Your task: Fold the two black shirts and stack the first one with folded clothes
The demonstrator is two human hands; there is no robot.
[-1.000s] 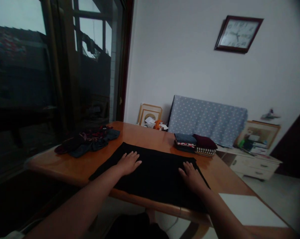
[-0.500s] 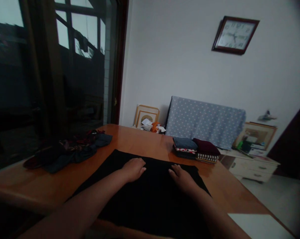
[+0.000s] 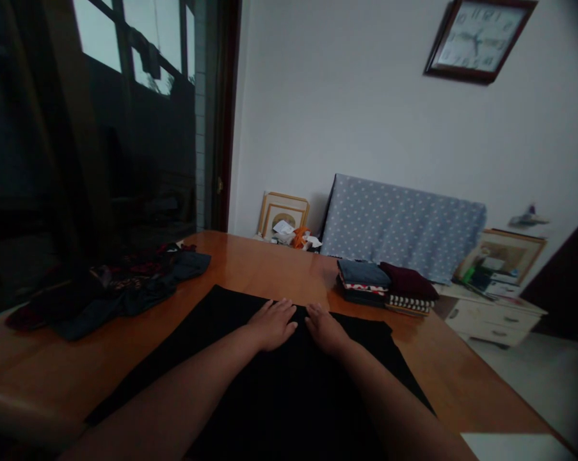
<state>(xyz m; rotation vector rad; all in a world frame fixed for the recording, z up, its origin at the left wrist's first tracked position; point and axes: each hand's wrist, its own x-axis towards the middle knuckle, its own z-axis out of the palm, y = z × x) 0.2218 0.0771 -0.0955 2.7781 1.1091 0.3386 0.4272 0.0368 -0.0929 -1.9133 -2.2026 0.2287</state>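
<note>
A black cloth (image 3: pixel 207 346) lies spread flat on the wooden table (image 3: pixel 269 269) in front of me. My left hand (image 3: pixel 272 323) rests palm down on the cloth near its far edge, fingers stretched out. My right hand (image 3: pixel 326 330) lies flat on the cloth right beside it, the two almost touching. Neither hand holds anything.
A heap of dark, crumpled clothes (image 3: pixel 111 288) sits at the table's left. A stack of folded clothes (image 3: pixel 385 285) stands at the far right. Behind are picture frames (image 3: pixel 283 214), a dotted blue cover (image 3: pixel 404 224), a wall clock (image 3: pixel 481 38) and a white cabinet (image 3: pixel 490 314).
Both hands have slid inward along the black cloth, from wide apart to side by side at its middle. The camera has moved closer to the table.
</note>
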